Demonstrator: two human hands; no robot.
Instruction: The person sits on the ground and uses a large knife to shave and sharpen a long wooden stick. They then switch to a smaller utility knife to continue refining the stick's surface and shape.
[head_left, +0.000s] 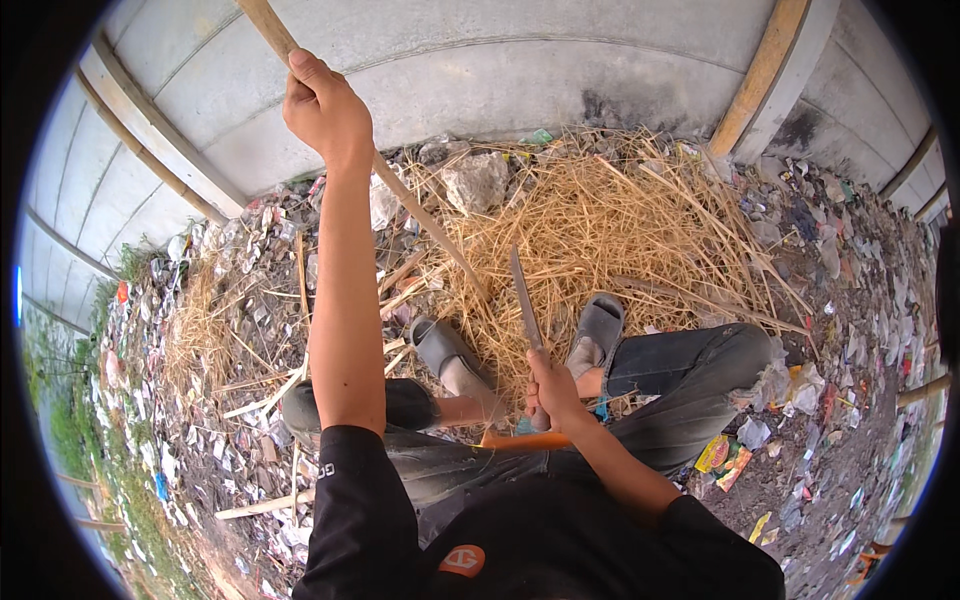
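My left hand [328, 108] is raised and wrapped around a long pale wooden pole [418, 212]. The pole slants down to the right, its lower end resting at the straw near my feet. Low in front of my body, my right hand [556, 386] grips the handle of a long knife [524, 292]. Its blade points up and away, over the straw and apart from the pole. A heap of dry straw-like shavings [610, 220] spreads beyond my feet, which are in grey slides [447, 345].
A grey concrete panel wall [520, 80] with posts stands behind the heap; a wooden pole [757, 75] leans there. A pale rock [475, 183] lies beside the straw. Cut sticks [265, 505] are at the left, and plastic litter [725, 460] covers the ground on both sides.
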